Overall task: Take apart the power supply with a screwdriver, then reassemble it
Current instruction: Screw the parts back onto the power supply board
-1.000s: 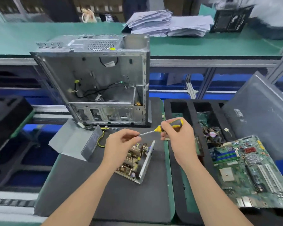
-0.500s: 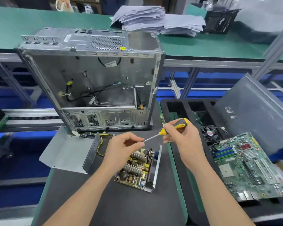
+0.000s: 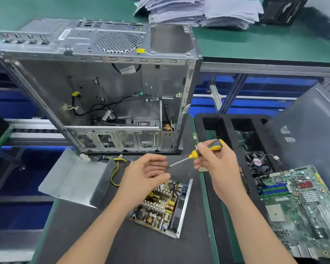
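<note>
The power supply point(image 3: 157, 206) lies open on the dark mat point(image 3: 122, 244), close in front of the person, its circuit board bare in the metal base with one raised wall on the right. Its cover point(image 3: 74, 178) lies just to the left of it, with a yellow and black cable point(image 3: 115, 171) at the cover's edge. Above the board, the right hand point(image 3: 217, 166) grasps the screwdriver point(image 3: 208, 148) by its yellow and black handle, the shaft pointing left and slightly down. The tip meets the curled fingers of the left hand point(image 3: 143, 176). Whether those fingers pinch a screw or merely steady the tip is too small to tell. If a screw is there, the likely trouble is dropping it: it could fall among the parts on the board, where it would be hard to find, or roll off the mat. The tip could also slip off the fingers and jab the board below. When the cover goes back on, the loose cable might get trapped under its edge. Behind stands the emptied computer case point(image 3: 103, 92). To the right a black tray point(image 3: 213, 121) holds a fan point(image 3: 255, 162), a motherboard point(image 3: 303, 206) rests on its near part, and a grey side panel point(image 3: 312, 140) leans beyond.
</note>
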### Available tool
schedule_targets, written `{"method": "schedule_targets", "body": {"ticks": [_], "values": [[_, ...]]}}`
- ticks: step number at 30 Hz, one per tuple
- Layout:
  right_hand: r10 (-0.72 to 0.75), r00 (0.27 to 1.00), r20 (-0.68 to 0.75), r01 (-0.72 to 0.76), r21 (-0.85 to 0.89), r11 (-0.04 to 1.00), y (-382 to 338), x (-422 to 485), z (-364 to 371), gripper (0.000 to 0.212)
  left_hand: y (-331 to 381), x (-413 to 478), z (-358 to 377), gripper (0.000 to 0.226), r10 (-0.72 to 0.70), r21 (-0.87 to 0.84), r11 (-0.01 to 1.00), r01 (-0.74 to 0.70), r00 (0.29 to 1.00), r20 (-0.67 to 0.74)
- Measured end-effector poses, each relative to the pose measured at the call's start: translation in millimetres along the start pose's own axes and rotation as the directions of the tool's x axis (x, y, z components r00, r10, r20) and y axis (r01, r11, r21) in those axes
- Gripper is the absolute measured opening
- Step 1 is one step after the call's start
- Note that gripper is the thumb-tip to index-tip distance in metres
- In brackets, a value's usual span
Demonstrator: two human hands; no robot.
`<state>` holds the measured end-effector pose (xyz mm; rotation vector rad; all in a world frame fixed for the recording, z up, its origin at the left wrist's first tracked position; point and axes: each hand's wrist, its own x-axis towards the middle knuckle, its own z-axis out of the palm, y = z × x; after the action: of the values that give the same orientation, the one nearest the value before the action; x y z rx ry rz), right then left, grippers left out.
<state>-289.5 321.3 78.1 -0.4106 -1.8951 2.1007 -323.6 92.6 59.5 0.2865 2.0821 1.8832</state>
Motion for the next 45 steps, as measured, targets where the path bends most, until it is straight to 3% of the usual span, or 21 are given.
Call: {"method": "schedule_targets", "body": {"ticks": [2,4,7,10,19,25,29,32,37,40,42,43,45], "values": [[0.007,1.0,-0.002,-0.007,-0.018,1.0,3.5,4.4,-3.6,0.02,-4.5,-1.6,-6.4,0.03,0.073,0.274,0.961,-0.037,0.989,-0.125],[0.014,1.0,-0.001,-0.014,-0.06,0.998,7.2,7.4,-7.3,0.025,-8.0,-3.7,-13.1,0.018,0.097,0.535,0.843,0.051,0.965,-0.245],[0.027,1.0,-0.002,-0.027,-0.074,0.997,12.5,8.8,-12.4,0.025,-16.2,0.0,-20.2,0.019,-0.197,0.681,0.666,0.304,0.952,-0.232],[0.031,0.999,-0.012,-0.032,-0.096,0.995,17.8,9.1,-15.8,0.019,-17.1,5.6,-19.3,0.034,-0.39,0.716,0.607,0.343,0.915,-0.108],[0.047,0.999,-0.016,-0.049,-0.11,0.993,23.5,4.4,-19.4,0.015,-3.6,13.1,-26.0,0.024,-0.338,0.796,0.587,0.149,0.938,0.074],[0.04,0.999,-0.026,-0.043,-0.119,0.992,18.8,-5.0,-24.1,0.014,0.6,17.3,-18.8,0.027,-0.292,0.84,0.529,-0.119,0.904,0.312],[0.041,0.999,-0.02,-0.043,-0.13,0.991,15.4,-14.7,-29.4,0.012,5.0,22.1,-3.0,0.023,-0.275,0.903,0.369,-0.221,0.902,0.333],[0.037,0.999,-0.003,-0.037,-0.135,0.99,13.0,-25.2,-32.5,0.01,3.7,20.4,2.2,0.037,-0.202,0.918,0.264,-0.296,0.914,0.353],[0.044,0.998,0.035,-0.038,-0.149,0.988,12.8,-44.8,-36.1,0.01,-0.1,28.9,-1.1,0.05,-0.141,0.839,0.262,-0.476,0.842,0.521],[0.042,0.998,0.038,-0.037,-0.135,0.99,14.4,-55.5,-36.1,0.01,1.3,29.7,3.4,0.033,-0.119,0.828,0.31,-0.466,0.846,0.521],[0.036,0.999,0.03,-0.032,-0.118,0.993,15.1,-59.8,-35.8,0.015,-2.3,21.4,0.8,0.016,-0.037,0.801,0.457,-0.386,0.892,0.451],[0.033,0.999,0.029,-0.029,-0.109,0.994,14.9,-61.2,-34.8,0.017,-5.4,14.5,-1.7,0.018,0.02,0.794,0.505,-0.34,0.924,0.382],[0.028,0.999,0.042,-0.024,-0.098,0.995,14.9,-61.6,-32.6,0.014,-14.5,-1.6,-6.0,0.034,0.108,0.834,0.509,-0.213,0.977,0.184]]}}
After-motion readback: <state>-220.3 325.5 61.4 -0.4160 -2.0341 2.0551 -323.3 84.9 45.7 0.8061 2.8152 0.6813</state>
